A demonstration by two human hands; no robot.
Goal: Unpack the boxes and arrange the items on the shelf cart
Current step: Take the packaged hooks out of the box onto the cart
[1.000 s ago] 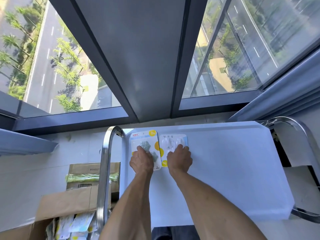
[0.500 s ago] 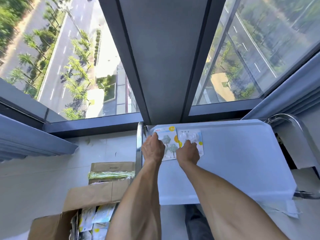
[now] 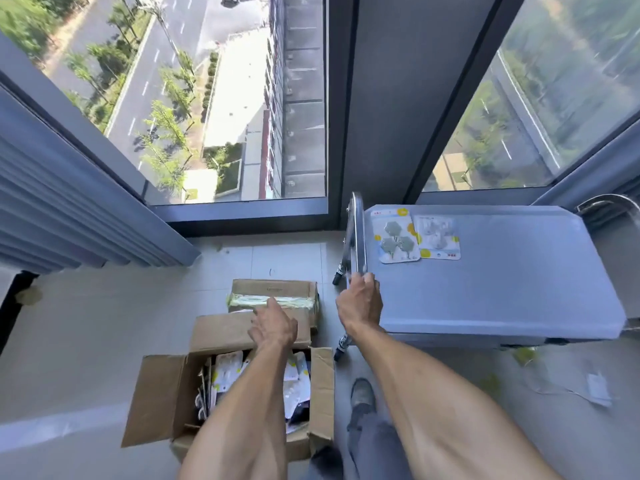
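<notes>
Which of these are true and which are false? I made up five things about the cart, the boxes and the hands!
1. Two packs lie on the cart top. True: a hook pack with grey hooks and a pack with clear hooks, side by side.
2. The right hand holds a pack. False: it grips the cart's metal handle.
3. The left hand reaches above the open box. True.
4. The open box is empty. False: packs fill it.
5. The taped box sits on the cart. False: it stands on the floor.
</notes>
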